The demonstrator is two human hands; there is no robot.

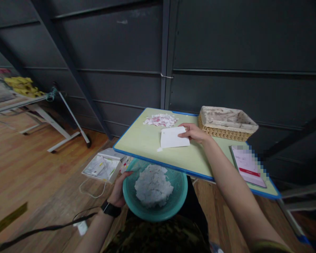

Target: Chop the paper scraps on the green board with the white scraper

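My left hand [119, 191] grips the left rim of a teal bowl [177, 203] held below the near edge of the table; the bowl holds a heap of torn white paper scraps [153, 185]. My right hand [194, 133] reaches across the pale green table [144, 140] and its fingers pinch the right edge of a white sheet of paper [172, 137] lying flat there. Farther back on the table lies a pile of white and pink paper scraps [160, 120]. One tiny white scrap [159, 149] rests beside the sheet's near corner.
A wicker basket with cloth lining [226, 123] stands at the table's back right. A printed card or booklet [247, 166] lies near the right edge. On the wooden floor to the left are a white flat box [102, 166], cables, and a white metal stand [63, 123].
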